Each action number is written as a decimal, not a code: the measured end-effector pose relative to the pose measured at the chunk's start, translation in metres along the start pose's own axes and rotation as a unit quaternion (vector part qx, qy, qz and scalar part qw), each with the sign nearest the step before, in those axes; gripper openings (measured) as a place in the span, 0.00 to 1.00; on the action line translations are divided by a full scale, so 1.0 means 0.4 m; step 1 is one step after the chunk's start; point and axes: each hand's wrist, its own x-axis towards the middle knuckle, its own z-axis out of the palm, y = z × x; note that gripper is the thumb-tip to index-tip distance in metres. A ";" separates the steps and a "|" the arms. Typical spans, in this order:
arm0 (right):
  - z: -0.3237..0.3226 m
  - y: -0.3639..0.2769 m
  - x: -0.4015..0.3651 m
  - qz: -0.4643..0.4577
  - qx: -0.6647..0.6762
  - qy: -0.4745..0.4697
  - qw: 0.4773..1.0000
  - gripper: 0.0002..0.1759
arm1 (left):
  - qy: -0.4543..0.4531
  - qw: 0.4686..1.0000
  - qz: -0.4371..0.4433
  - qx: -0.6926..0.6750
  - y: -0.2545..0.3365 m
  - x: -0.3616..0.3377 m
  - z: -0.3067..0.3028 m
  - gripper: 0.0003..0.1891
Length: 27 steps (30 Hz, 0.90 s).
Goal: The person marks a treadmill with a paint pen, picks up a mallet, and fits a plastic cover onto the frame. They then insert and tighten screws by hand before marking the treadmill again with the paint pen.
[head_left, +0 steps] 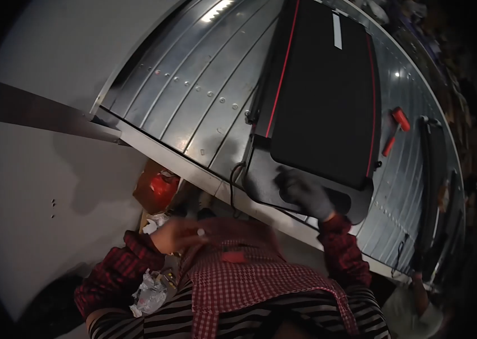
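A long black walking pad [323,96] with red lines along its sides lies on the metal-topped table. My right hand [308,195], in a grey glove with dark fingers, rests on the smooth end cover [264,172] of the pad, its fingers apart. A black cord [233,189] hangs from that end over the table edge. My left hand [176,234], bare and blurred, is in front of my checked apron [250,279], away from the pad. Its fingers are drawn together at a tiny pale thing [200,232], too small to name.
A red-headed mallet [400,120] lies right of the pad. Beyond it are long black parts [433,181]. Below the table edge stands a cardboard box [151,183] with something red inside, near crumpled plastic [151,294]. Another person's arm [420,294] shows at lower right.
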 end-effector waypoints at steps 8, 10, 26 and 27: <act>0.397 -0.025 0.055 -0.006 -0.306 -0.043 0.951 0.12 | 0.076 0.972 0.220 -0.031 0.016 0.154 -0.093 0.16; 0.382 -0.057 0.066 0.106 -0.138 0.069 0.982 0.12 | 0.126 0.975 0.174 -0.060 -0.020 0.149 -0.115 0.22; 0.392 -0.093 0.288 0.251 -0.039 0.068 0.965 0.06 | 0.074 0.969 0.145 -0.184 -0.227 0.207 -0.128 0.12; 0.391 -0.091 0.292 0.254 -0.043 0.067 0.964 0.06 | 0.076 0.968 0.146 -0.188 -0.233 0.216 -0.124 0.12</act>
